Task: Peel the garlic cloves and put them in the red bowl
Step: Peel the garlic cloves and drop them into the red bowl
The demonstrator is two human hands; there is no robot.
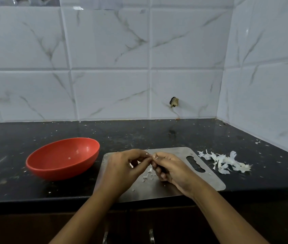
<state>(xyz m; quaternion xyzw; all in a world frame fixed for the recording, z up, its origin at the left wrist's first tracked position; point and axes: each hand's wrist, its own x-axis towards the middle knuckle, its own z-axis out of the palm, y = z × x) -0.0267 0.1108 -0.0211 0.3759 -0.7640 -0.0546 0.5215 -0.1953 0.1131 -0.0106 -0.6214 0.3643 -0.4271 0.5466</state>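
**Inspector A:** Reporting on the hands. Both are hovering over the steel cutting board, fingertips meeting at 1 spot above its middle. The left hand is pinching thumb against curled fingers. The right hand is curling its fingers under, with the thumbnail pressing in at the same spot.

**Inspector B:** And the garlic clove?

**Inspector A:** It is sitting hidden inside that pinch, so I am inferring it from the grip and not seeing it. I cannot tell its long axis or how much skin it is carrying.

**Inspector B:** Where is the red bowl lying relative to them?

**Inspector A:** To the left of both hands, on the black counter, just beside the board's left edge. The left hand is the nearer of the 2 — the right would be crossing over it. The bowl is showing 1 pale speck inside, too small to identify.

**Inspector B:** Debris?

**Inspector A:** A pile of white skins is lying right of the board, and small scraps are lying under the hands. I am judging that peeling is under way — the transfer, when it comes, runs leftward.
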